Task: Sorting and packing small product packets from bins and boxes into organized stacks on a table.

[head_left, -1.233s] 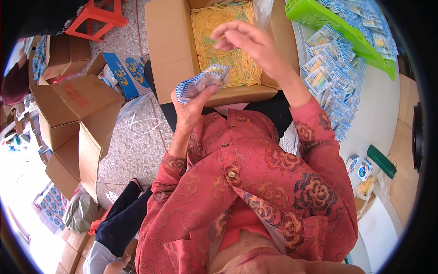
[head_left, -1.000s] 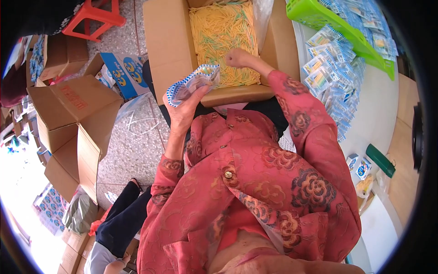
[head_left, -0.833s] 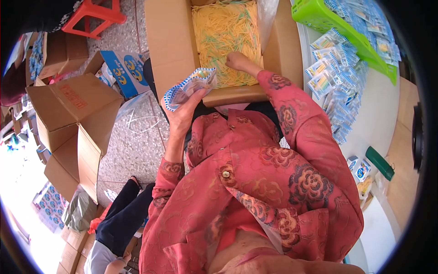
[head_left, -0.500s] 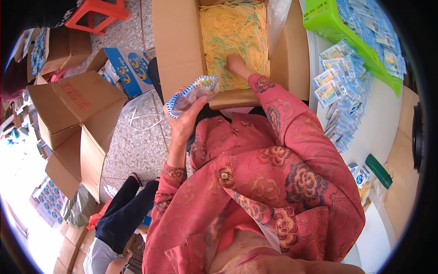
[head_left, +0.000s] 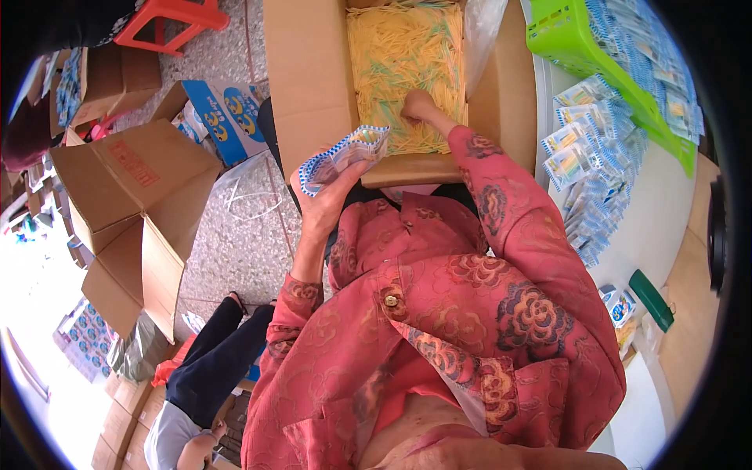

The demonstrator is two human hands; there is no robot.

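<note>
**Inspector:** What did the left hand (head_left: pixel 325 205) have hold of?

**Observer:** A small blue-and-white checked packet (head_left: pixel 345 157), its mouth gaping open. The fingers (head_left: pixel 307 182) were curled closed round its lower end, thumb on the near side, so the packet stood out above and to the right of the fingertips. It was held just off the near wall of the big cardboard box (head_left: pixel 309 70), not resting on it.

**Inspector:** And the right hand (head_left: pixel 417 106)?

**Observer:** It was down inside the box, on the heap of yellow and pale green sticks (head_left: pixel 399 55). The fingers were bunched and pressed into the heap, nearly closed. Whether they had pinched any sticks I could not tell; the fingertips were buried.

**Inspector:** How did the two hands stand to each other?

**Observer:** Near, but apart. The open packet lay just left of and below the right fingers, with the box's front wall between them.

**Inspector:** Surroundings?

**Observer:** Right of the right fingers, past the box wall, a white table (head_left: pixel 666 211) carried a spread of filled blue-and-white packets (head_left: pixel 583 157) and a green plastic basket (head_left: pixel 595 55) holding more. Left of the left fingers, on the speckled floor, lay open brown cartons (head_left: pixel 133 196) and a blue printed box (head_left: pixel 223 110). Another person in dark trousers (head_left: pixel 211 360) sat well below and left of the hands
</note>
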